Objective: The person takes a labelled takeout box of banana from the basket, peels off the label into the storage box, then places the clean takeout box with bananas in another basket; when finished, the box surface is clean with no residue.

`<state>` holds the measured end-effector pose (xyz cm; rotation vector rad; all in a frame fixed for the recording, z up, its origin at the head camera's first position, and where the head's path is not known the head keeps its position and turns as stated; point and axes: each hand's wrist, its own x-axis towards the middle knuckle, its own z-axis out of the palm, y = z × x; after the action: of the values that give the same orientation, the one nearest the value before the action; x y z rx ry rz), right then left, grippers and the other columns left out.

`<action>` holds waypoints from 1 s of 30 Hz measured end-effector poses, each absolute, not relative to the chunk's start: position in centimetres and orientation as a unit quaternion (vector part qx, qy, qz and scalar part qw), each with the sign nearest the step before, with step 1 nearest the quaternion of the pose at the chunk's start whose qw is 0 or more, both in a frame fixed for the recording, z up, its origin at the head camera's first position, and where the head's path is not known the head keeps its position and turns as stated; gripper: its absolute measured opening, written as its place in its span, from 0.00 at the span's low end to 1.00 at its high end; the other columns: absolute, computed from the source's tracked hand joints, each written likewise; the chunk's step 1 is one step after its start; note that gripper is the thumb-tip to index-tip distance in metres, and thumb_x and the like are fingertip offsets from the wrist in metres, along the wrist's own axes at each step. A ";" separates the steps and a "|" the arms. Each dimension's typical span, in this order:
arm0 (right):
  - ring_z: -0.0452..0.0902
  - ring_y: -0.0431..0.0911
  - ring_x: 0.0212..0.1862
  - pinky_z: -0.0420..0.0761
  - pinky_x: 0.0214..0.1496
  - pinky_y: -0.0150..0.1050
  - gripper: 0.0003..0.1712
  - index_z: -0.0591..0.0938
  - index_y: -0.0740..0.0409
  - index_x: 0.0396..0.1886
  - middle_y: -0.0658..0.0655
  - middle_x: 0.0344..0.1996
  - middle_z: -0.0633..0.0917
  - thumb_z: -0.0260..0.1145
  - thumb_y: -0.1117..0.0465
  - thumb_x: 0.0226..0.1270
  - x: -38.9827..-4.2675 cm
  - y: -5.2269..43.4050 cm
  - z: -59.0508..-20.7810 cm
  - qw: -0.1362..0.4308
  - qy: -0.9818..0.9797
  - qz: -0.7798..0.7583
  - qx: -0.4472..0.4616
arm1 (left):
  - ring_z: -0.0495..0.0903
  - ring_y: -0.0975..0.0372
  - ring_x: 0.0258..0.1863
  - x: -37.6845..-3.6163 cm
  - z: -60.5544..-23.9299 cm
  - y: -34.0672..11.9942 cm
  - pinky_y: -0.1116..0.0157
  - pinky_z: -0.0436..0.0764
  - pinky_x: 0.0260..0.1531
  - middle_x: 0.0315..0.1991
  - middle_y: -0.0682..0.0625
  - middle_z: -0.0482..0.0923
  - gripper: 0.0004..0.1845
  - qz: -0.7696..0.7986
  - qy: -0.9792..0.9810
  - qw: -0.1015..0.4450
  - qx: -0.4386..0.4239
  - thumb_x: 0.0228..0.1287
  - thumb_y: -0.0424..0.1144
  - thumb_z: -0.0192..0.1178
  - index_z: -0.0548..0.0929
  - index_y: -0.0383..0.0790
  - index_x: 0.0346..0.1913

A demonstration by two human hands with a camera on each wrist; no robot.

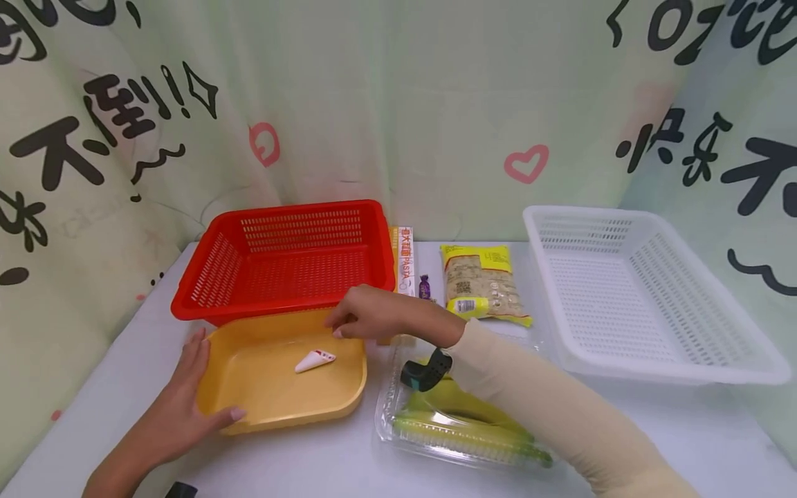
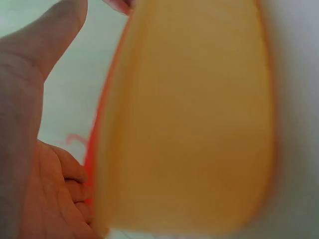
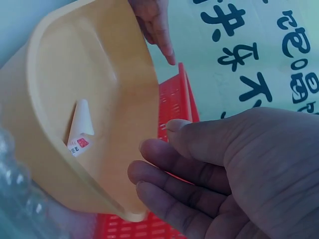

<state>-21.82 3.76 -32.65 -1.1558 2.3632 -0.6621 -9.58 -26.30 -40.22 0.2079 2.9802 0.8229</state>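
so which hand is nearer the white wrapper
Right hand, just beyond the wrapper at the right end of the tub; left hand is farther, at the tub's left end.

We wear a long, plain beige right sleeve point(image 1: 560, 404), lightly creased, and at its cuff point(image 1: 461, 339) a black, curved device point(image 1: 429, 370) bearing a small teal patch point(image 1: 411, 381). Our right hand point(image 1: 370, 312) and left hand point(image 1: 189, 398) are bare, as is the left forearm point(image 1: 127, 456).
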 end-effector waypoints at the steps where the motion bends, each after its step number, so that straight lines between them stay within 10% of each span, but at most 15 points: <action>1: 0.78 0.40 0.38 0.79 0.44 0.26 0.17 0.83 0.60 0.56 0.51 0.43 0.87 0.65 0.64 0.69 -21.7 4.0 -32.5 0.212 0.852 -0.239 -0.414 | 0.38 0.40 0.74 -9.7 -39.9 -26.1 0.33 0.65 0.54 0.77 0.42 0.26 0.65 0.267 0.961 0.018 0.073 0.50 0.62 0.69 0.38 0.33 0.76; 30: 0.83 0.44 0.40 0.81 0.43 0.29 0.16 0.84 0.59 0.55 0.49 0.43 0.87 0.63 0.65 0.70 -18.8 10.6 -30.8 0.162 0.837 -0.296 -0.431 | 0.43 0.60 0.75 -11.0 -37.7 -15.5 0.49 0.66 0.63 0.78 0.59 0.41 0.62 0.359 0.911 0.080 0.186 0.43 0.65 0.72 0.50 0.46 0.77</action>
<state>-18.80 10.58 -30.77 -1.2300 2.3872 -0.8449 -10.98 -15.51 -37.72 0.5554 2.7256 1.0722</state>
